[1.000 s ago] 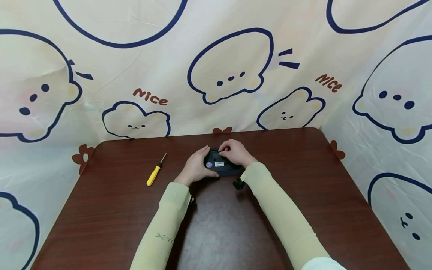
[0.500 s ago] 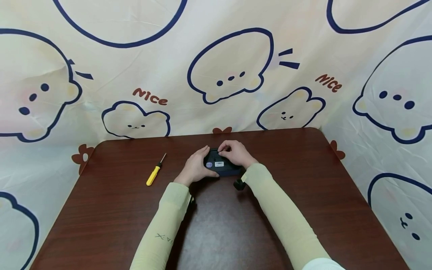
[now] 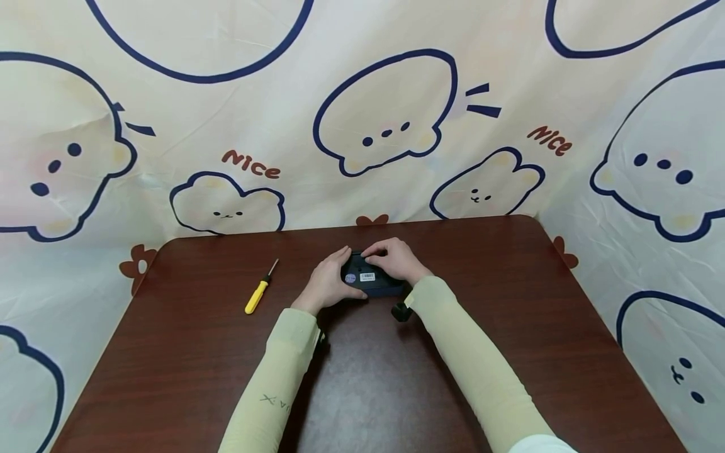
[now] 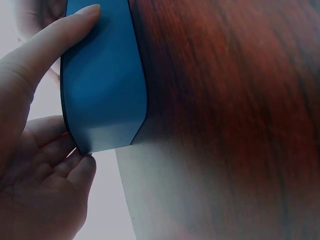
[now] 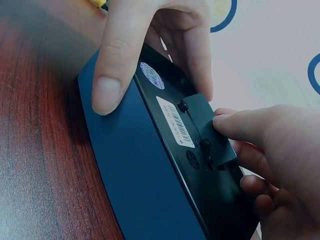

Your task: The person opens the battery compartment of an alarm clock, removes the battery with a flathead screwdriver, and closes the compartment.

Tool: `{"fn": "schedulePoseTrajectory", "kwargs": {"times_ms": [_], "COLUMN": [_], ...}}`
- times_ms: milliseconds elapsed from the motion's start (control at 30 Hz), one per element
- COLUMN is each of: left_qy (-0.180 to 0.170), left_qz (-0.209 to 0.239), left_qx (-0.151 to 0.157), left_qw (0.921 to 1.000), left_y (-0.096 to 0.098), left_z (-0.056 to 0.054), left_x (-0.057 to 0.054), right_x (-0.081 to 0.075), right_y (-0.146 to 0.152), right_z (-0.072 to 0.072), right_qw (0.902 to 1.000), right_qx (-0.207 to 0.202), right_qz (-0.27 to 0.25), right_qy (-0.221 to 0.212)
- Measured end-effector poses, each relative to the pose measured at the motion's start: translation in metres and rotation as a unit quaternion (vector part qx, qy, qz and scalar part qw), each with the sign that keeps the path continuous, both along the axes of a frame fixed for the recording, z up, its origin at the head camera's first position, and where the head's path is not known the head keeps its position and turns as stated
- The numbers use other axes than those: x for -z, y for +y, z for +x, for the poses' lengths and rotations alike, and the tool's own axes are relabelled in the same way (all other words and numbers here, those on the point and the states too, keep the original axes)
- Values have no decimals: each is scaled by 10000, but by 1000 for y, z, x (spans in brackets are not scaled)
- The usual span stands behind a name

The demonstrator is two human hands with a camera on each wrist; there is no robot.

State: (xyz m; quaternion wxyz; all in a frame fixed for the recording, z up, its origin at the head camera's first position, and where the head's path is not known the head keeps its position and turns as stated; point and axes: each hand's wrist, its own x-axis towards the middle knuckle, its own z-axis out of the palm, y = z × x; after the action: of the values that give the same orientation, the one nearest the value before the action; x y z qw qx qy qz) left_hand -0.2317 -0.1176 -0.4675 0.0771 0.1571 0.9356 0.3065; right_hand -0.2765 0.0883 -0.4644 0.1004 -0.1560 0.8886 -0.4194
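Observation:
A blue-and-black box-shaped device (image 3: 375,289) lies on the table with its black side up. My left hand (image 3: 327,282) grips its left end, with the thumb along the blue face (image 4: 105,85) and the fingers round the opposite side. In the right wrist view, a flat dark cover plate (image 5: 212,125) sits over the black side, beside a barcode label (image 5: 175,121) and a round purple sticker (image 5: 152,76). My right hand (image 3: 394,259) pinches this plate near its outer edge, the thumb (image 5: 240,122) on its face and other fingertips partly hidden behind it.
A yellow-handled screwdriver (image 3: 258,294) lies on the brown table (image 3: 187,352), left of the device, its shaft pointing away. Cartoon-printed cloth (image 3: 385,189) hangs behind the table's far edge and at both sides.
My right fingertips have shifted slightly left along the device's far edge, and the thumb now reaches out straighter. The left hand keeps its hold; device and screwdriver stay in place.

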Motion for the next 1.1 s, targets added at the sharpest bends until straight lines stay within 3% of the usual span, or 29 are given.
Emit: {"fn": "schedulePoseTrajectory", "kwargs": {"times_ms": [433,767,1100], "left_qy": [-26,-47,-29], "left_qz": [-39,-84,-85], "left_qx": [-37,-98,-90], "left_qw": [10000,9999,9999], "left_y": [-1,0,1], "left_z": [2,1,-1], "left_x": [1,0,0], "right_x": [0,-1,4], "right_y": [-1,5,13], "right_z": [1,-4,-4], "right_qw": [9998,9971,9882], "right_qx": [37,93,503], "right_qz": [-185,-736,-1446], "right_qy": [-92,-196,-75]}}
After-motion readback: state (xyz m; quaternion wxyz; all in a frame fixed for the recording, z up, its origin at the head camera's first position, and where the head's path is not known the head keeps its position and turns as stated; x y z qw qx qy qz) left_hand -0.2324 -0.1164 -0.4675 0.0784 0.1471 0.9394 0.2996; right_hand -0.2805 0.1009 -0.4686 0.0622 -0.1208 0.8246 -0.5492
